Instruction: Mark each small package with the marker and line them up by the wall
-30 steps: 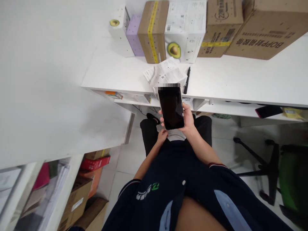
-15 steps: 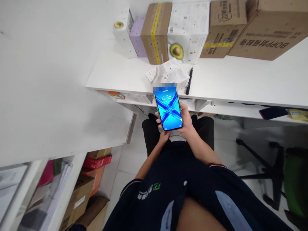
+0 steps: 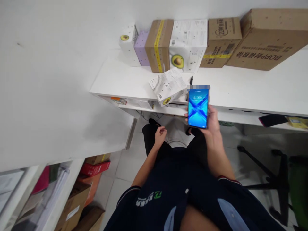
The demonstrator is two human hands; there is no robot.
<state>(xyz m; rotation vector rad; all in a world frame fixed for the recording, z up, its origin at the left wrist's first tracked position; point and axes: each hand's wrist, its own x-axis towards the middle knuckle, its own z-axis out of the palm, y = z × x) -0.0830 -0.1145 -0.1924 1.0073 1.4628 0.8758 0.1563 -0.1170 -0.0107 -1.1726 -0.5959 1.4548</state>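
Note:
A lit smartphone [image 3: 198, 109] showing a blue lock screen with 4:35 is held upright in front of the desk edge. My right hand [image 3: 213, 122] grips it from below and the right, with fingertips showing along its left side. Over my lap, my left hand [image 3: 160, 136] is apart from the phone, its fingers curled in and nothing visible in them. Just left of the phone, a white box with an avocado picture [image 3: 168, 84] lies at the front of the desk. A black marker [image 3: 191, 80] is partly hidden behind the phone.
The white desk [image 3: 240, 88] carries a row of boxes at the back, including a brown carton [image 3: 262, 48]. Under its top is a shelf with a dark flat object [image 3: 273, 119]. An office chair [image 3: 280, 179] stands right; a shelf of cartons [image 3: 74, 205] is lower left.
My right hand has moved the phone to the right, uncovering the avocado box. My left hand has come away from beneath the phone and moved slightly left.

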